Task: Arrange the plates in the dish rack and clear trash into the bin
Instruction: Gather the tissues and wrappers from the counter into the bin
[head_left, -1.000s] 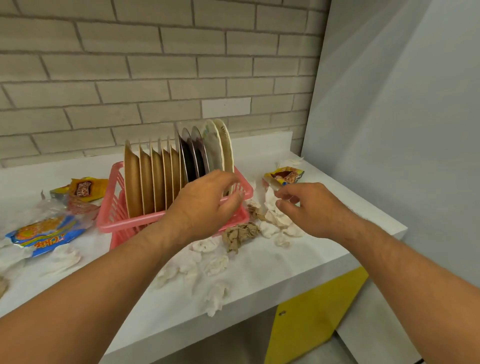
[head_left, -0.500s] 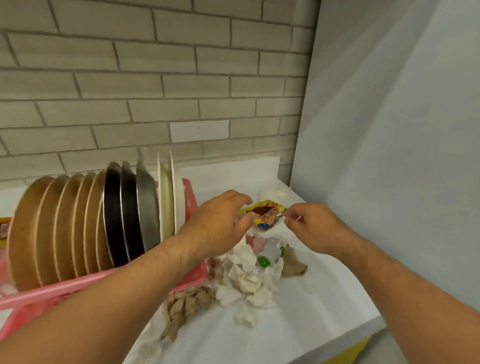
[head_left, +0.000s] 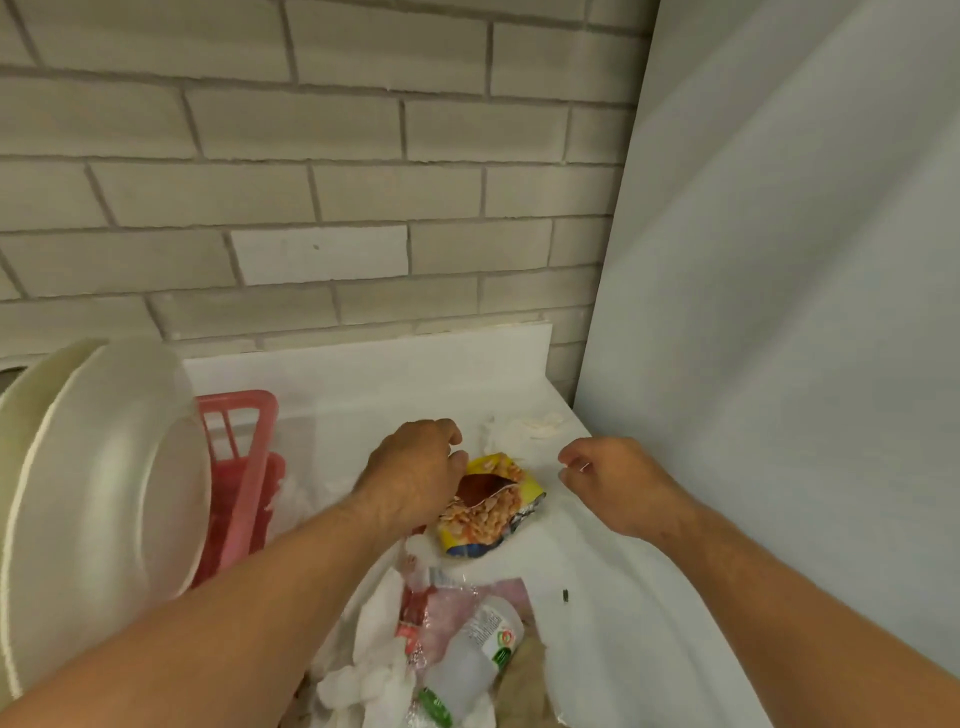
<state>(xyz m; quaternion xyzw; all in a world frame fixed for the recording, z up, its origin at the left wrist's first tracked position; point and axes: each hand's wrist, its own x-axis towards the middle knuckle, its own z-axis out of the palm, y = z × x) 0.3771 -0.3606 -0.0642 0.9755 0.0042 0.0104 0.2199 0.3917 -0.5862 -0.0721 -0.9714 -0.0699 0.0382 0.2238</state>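
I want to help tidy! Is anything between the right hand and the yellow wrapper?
Nothing visible is in the way. Only bare white counter lies between the right hand and the yellow wrapper. The left hand covers the wrapper's left edge.

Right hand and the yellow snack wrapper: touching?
Apart. The head view shows a strip of bare white counter between the fingertips of the right hand and the right edge of the yellow snack wrapper.
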